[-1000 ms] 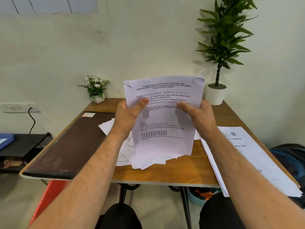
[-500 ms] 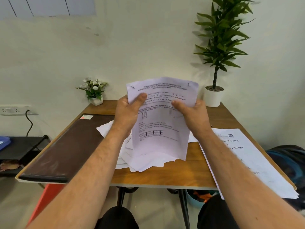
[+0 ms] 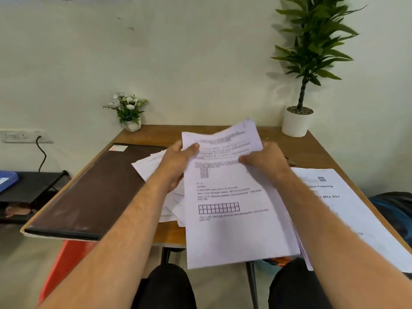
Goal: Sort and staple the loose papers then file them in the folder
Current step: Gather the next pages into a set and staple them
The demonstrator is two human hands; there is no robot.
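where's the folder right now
In the head view the brown folder lies closed on the desk's left side, left of the loose papers and just in front of the small flower pot.

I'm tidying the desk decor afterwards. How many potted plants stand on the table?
2. A small flowering plant in a white pot stands at the table's far left corner; a tall leafy plant in a white pot stands at the far right corner. None seems hidden.
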